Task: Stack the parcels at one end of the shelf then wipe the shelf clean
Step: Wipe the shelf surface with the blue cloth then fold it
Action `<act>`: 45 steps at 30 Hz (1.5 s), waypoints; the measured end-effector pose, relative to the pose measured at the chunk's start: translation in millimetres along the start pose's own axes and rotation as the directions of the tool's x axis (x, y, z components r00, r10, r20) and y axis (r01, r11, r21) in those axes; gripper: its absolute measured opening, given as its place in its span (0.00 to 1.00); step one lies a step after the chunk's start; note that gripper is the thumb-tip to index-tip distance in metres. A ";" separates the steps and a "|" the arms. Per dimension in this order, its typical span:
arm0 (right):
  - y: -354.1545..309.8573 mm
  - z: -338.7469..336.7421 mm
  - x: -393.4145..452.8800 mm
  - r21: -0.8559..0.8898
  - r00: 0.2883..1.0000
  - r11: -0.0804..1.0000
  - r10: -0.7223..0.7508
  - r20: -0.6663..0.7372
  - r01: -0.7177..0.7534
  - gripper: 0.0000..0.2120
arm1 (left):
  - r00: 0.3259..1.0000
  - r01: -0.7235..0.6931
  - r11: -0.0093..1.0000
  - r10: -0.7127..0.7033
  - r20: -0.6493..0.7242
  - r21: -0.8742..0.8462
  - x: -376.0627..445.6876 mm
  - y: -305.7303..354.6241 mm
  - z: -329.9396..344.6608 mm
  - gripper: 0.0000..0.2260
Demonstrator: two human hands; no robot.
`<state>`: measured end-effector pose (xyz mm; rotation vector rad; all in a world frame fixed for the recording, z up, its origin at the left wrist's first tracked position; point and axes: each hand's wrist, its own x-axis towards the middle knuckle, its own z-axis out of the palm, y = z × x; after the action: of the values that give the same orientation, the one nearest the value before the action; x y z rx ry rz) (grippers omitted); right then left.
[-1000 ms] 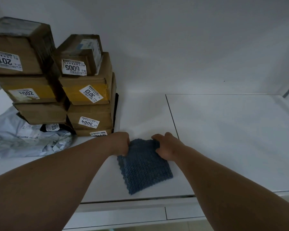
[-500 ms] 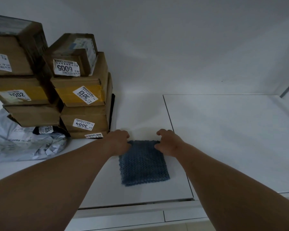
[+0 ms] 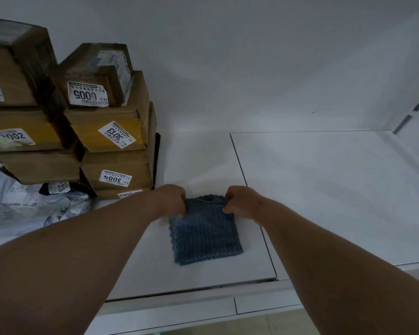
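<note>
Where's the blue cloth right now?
In the head view the blue cloth lies on the white shelf near its front edge, just right of the stacked parcels, its far edge pinched by the left hand and right hand.

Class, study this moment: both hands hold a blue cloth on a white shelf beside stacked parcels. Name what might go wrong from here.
1. The left hand works close to the parcel stack; a wide wipe may knock the small top box labelled 6005, which sits askew.
2. The blue cloth, pinched with the right hand, might snag on the seam between shelf panels.
</note>
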<state>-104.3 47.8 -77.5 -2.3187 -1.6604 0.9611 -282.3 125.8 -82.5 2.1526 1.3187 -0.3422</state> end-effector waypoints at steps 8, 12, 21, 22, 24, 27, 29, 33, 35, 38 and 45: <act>-14.1 -13.8 -17.7 0.408 0.998 0.912 0.007 0.056 -0.029 0.18 | 0.998 0.056 0.767 -0.060 0.016 -0.639 -32.6 -15.1 -22.3 0.10; -33.0 -19.6 -21.7 0.455 0.997 0.891 -0.034 0.067 0.000 0.15 | 0.994 0.102 0.734 -0.104 0.038 -0.672 -54.3 -24.4 -40.0 0.09; -80.9 -20.9 -26.3 0.471 0.983 0.863 -0.154 -0.101 0.183 0.06 | 0.968 -0.074 0.758 -0.103 -0.231 -0.648 -88.1 -65.7 -74.7 0.06; -84.6 -21.4 -25.9 0.475 0.975 0.853 -0.158 -0.159 0.216 0.06 | 0.951 -0.114 0.742 -0.109 -0.288 -0.661 -89.0 -67.6 -76.7 0.06; -88.5 -23.4 -26.0 0.495 0.960 0.830 -0.161 -0.231 0.258 0.07 | 0.924 -0.181 0.701 -0.118 -0.363 -0.689 -90.6 -68.9 -78.8 0.06; -84.0 -24.5 -31.1 0.525 0.974 0.825 -0.131 -0.185 0.211 0.10 | 0.943 -0.195 0.676 -0.069 -0.325 -0.711 -94.0 -69.7 -71.8 0.06; -74.3 -18.3 -37.3 0.481 0.992 0.867 -0.102 -0.081 0.128 0.11 | 0.977 -0.132 0.751 -0.011 -0.212 -0.647 -96.1 -69.6 -57.4 0.06; -46.3 9.3 -49.9 0.169 0.961 0.983 0.014 0.278 -0.063 0.09 | 0.997 0.034 0.964 -0.014 0.081 -0.263 -91.2 -68.3 -14.5 0.05; -36.4 20.5 -52.9 0.130 0.922 0.982 0.075 0.381 -0.134 0.09 | 0.981 0.077 0.975 -0.036 0.191 -0.211 -86.3 -66.2 2.8 0.06; -30.6 24.3 -50.3 0.161 0.926 0.975 0.084 0.368 -0.153 0.07 | 0.982 0.081 0.982 -0.049 0.183 -0.168 -81.9 -63.9 9.1 0.07; -30.3 29.5 -32.5 0.127 0.959 0.970 0.174 0.226 -0.206 0.11 | 0.977 -0.061 0.994 0.040 -0.210 -0.095 -63.3 -63.1 6.8 0.10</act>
<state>-151.4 23.3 -73.5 -2.3768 -1.3927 1.3675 -367.1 97.2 -78.2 2.1782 1.3597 -0.0285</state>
